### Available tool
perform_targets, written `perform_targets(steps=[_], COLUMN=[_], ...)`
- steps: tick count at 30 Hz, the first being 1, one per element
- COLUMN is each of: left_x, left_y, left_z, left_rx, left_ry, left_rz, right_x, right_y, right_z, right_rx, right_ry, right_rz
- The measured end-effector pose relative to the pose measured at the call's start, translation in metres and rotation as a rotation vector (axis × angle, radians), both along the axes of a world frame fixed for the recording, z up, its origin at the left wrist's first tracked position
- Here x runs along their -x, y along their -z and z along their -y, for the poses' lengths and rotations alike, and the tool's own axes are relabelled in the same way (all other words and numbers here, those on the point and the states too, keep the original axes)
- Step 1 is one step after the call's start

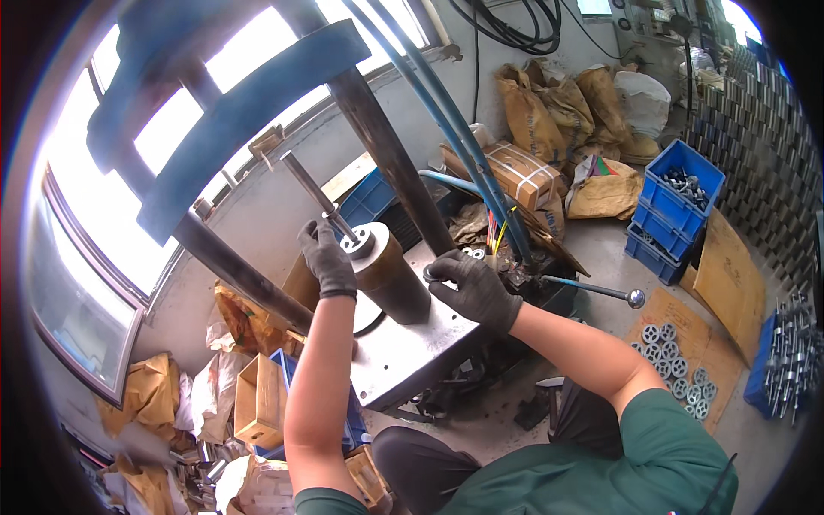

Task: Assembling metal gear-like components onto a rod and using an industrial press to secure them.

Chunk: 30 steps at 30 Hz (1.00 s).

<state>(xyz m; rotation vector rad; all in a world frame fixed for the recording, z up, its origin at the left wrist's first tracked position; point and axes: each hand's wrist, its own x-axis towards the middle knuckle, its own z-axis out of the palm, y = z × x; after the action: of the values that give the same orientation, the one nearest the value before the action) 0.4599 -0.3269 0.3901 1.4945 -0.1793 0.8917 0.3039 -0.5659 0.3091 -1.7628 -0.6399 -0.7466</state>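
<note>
A metal shaft (pixel 307 185) stands upright, its lower end at a small spoked metal wheel (pixel 357 239) on top of a thick dark steel cylinder (pixel 393 287). My left hand (pixel 330 264), in a dark grey glove, has its fingertips closed against the shaft's lower part, just above the wheel. My right hand (pixel 474 290), gloved alike, is to the right of the cylinder. Its thumb and fingers pinch a small round piece (pixel 429 273), mostly hidden by the fingers. Both hands are over the press's pale metal table (pixel 403 350).
Blue press columns and a crossbar (pixel 257 107) frame the work. A ball-ended lever (pixel 592 290) sticks out at right. Spoked wheels (pixel 678 365) lie on cardboard; blue crates (pixel 678 197) with metal parts stand beyond. Sacks (pixel 532 112) and a wooden box (pixel 260 399) surround the press.
</note>
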Motion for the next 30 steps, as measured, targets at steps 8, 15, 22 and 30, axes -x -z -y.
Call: perform_targets(steps=[8,15,22,30], left_x=[-0.056,-0.030,0.001,0.001], left_y=[-0.009,-0.012,-0.049,-0.058], left_z=[0.007,0.020,0.007,0.026], left_rx=[0.152,0.199,0.429,0.633], left_ry=[0.252,0.184,0.281,0.347], left_rz=[-0.295,-0.237,0.018,-0.020], right_x=[-0.060,-0.106,-0.122,0.006], right_y=[-0.019,-0.022,-0.028,-0.021], right_z=[-0.028,-0.056,-0.073,-0.004], right_rx=[0.086,0.285,0.415,0.441], right_ry=[0.135,0.257,0.364,0.201], right_rz=[0.115,0.050,0.075,0.067])
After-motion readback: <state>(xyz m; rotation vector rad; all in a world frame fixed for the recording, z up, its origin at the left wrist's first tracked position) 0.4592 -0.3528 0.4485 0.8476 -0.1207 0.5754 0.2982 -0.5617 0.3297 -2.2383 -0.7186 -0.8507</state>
